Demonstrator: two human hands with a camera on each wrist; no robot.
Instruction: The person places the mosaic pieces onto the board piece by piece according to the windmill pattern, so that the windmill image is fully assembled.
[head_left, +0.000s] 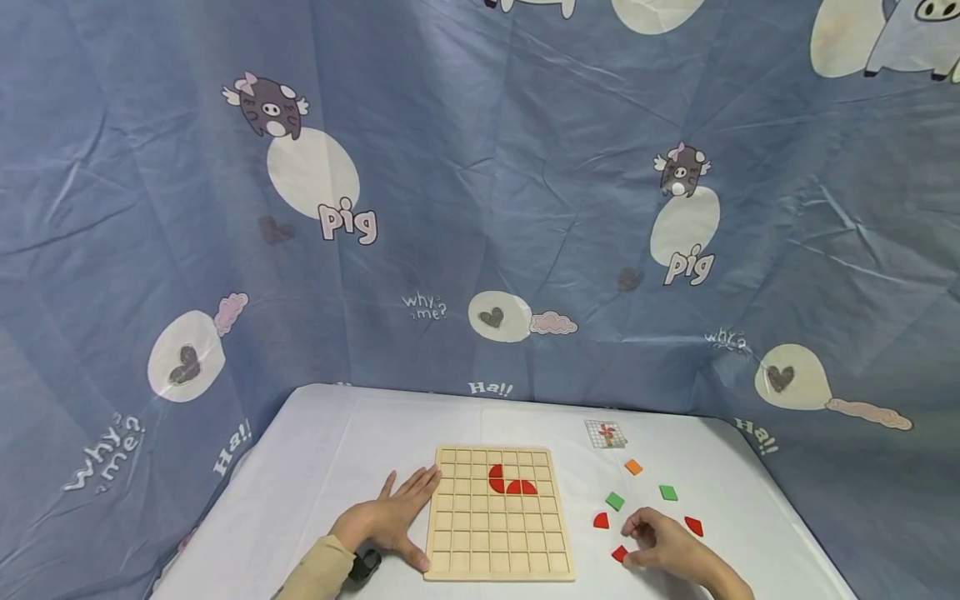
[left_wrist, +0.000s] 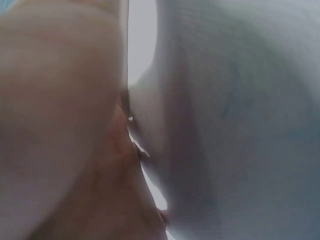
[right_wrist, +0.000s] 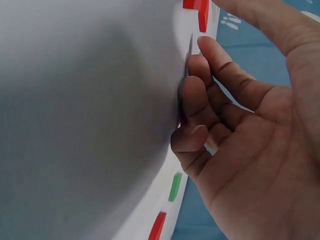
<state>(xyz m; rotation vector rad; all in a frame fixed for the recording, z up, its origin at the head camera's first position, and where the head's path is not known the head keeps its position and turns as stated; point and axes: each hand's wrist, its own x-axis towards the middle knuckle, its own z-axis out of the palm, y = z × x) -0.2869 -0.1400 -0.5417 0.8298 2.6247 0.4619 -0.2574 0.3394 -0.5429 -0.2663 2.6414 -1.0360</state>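
My left hand (head_left: 393, 517) lies spread at the left edge of a wooden grid board (head_left: 480, 542), fingertips and thumb right at its rim. Several red quarter-circle pieces (head_left: 497, 485) sit in the board's upper cells. To the right of the board, my right hand (head_left: 667, 546) is low over the table, thumb tip right at a red piece (head_left: 619, 553), index finger apart from it. In the right wrist view, the fingers (right_wrist: 194, 92) are loosely bent, with red pieces (right_wrist: 203, 17) beyond them. The left wrist view is mostly filled by blurred skin.
Around the right hand lie another red quarter-circle (head_left: 601, 521), a red piece (head_left: 693, 526), two green squares (head_left: 615, 501) and an orange square (head_left: 633, 467). A small pattern card (head_left: 606, 434) lies farther back on the white table (head_left: 360, 425). A blue printed curtain (head_left: 420, 208) surrounds the table.
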